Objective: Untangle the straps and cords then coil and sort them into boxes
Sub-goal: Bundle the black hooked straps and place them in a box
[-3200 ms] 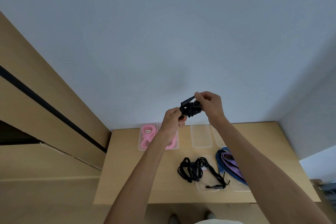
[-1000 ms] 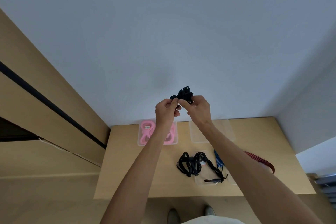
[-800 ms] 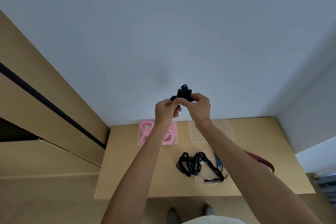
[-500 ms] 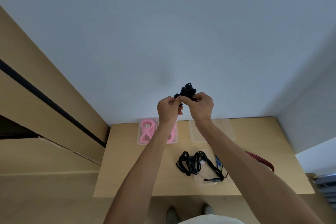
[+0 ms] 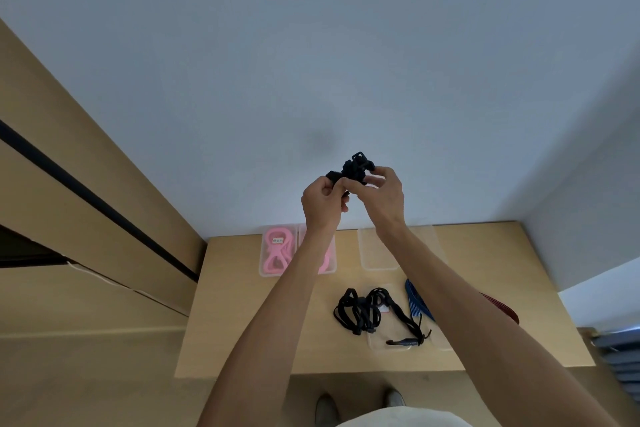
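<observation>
Both hands are raised in front of the wall, well above the bench. The left hand (image 5: 320, 203) has its fingers curled round one end of a small black strap bundle (image 5: 353, 170), and the right hand (image 5: 379, 196) pinches the other side of that bundle between thumb and fingertips, so the bundle sits between the two, touching both. Below, on the bench (image 5: 235, 305), a clear box (image 5: 266, 272) at the back holds pink cords (image 5: 277, 253). A second clear box (image 5: 375, 258) stands to its right. Nearer the front edge lies a loose tangle of black straps (image 5: 367, 314), partly over a clear lid (image 5: 384, 345), with a blue strap (image 5: 417, 303) just beside it.
</observation>
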### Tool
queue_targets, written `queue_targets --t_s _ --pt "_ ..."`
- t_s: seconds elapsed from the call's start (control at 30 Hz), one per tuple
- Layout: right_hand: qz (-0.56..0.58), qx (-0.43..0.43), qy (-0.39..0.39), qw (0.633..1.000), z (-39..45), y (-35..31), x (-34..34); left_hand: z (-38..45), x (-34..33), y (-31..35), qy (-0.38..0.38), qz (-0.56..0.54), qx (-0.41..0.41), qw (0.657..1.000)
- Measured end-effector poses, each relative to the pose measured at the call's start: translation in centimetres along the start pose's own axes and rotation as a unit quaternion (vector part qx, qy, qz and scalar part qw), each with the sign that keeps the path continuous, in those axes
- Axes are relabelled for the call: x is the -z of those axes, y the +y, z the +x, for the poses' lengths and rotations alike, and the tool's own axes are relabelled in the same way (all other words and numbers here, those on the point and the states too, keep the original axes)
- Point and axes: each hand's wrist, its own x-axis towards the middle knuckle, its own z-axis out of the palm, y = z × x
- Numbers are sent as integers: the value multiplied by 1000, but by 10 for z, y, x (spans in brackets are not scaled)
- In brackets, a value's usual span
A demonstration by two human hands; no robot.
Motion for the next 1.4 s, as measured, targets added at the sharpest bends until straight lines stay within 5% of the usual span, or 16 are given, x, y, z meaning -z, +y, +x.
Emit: queue_targets --t_s 0.27,0.7,0.93,1.07,1.23,1.33,1.4 --pt "35 -72 -97 992 1 1 3 -4 5 -5 0 21 -20 1000" --pt "-8 -129 -29 991 8 11 5 -13 12 -25 14 118 -107 987" --pt "24 -29 -54 998 7 7 9 0 17 -6 38 72 -5 997" --pt "-33 84 -107 990 4 -9 -2 -8 8 -8 -48 76 50 995" --pt "-98 221 45 969 -1 -12 -11 -11 -2 -8 -55 27 83 995" --pt "-70 200 77 974 6 -5 8 -5 8 -3 -72 -3 98 993" --pt "-28 120 22 992 13 -2 17 -4 16 -3 -119 -16 100 988"
